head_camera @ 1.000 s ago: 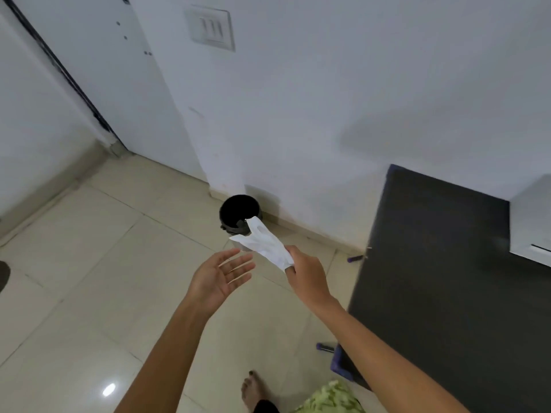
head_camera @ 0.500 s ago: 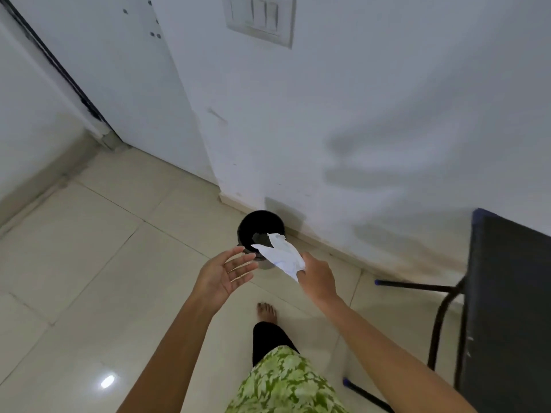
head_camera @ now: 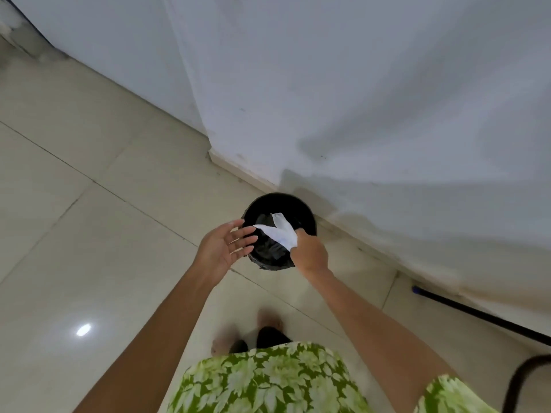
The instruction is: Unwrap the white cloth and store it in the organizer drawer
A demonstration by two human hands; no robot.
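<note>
- The left hand (head_camera: 225, 249) is open, palm up, fingers spread. It holds nothing and sits just beside the bin's left edge.
- A round black bin (head_camera: 307, 214) stands on the pale tiled floor (head_camera: 89, 204), close to the white wall (head_camera: 357, 99).
- A thin white crumpled sheet (head_camera: 281, 232) hangs over the bin's open top.
- The right hand (head_camera: 310, 253) is closed, pinching the sheet's lower end.
</note>
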